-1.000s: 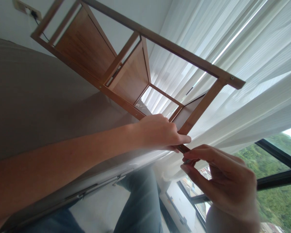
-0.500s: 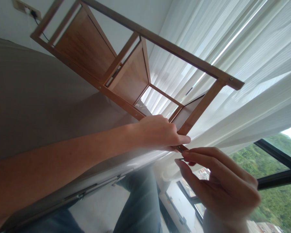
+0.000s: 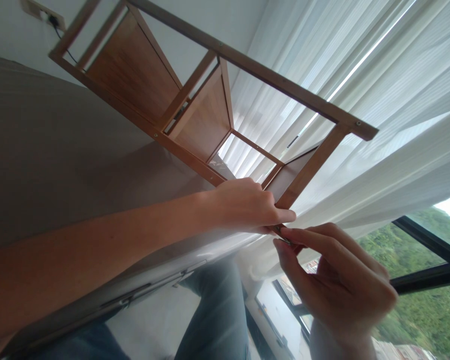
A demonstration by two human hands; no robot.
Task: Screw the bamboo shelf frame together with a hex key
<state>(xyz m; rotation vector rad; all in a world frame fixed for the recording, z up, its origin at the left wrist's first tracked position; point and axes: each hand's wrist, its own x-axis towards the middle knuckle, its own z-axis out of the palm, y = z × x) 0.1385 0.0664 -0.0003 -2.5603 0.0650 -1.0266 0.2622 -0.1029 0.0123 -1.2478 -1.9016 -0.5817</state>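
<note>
The view is tilted, with a bamboo shelf frame [image 3: 206, 112] crossing it diagonally, its wood rails and panels seen from the end. My left hand [image 3: 243, 205] wraps around a lower rail of the frame near its end, the thumb resting along the wood. My right hand [image 3: 337, 280] pinches a small dark metal piece [image 3: 285, 239], perhaps a screw or hex key, right at the rail's end. My fingers partly hide that piece, so its exact kind is unclear.
White sheer curtains [image 3: 378, 100] hang beside the shelf, in front of a black-framed window [image 3: 427, 265] showing a green hillside. A grey fabric surface [image 3: 60, 150] lies behind my left arm. My jeans-clad legs [image 3: 213, 315] show below, and a wall socket [image 3: 41, 10] sits top left.
My right hand has shifted slightly left and turned, bringing its fingertips closer to the rail's end. My left hand and the shelf have barely moved.
</note>
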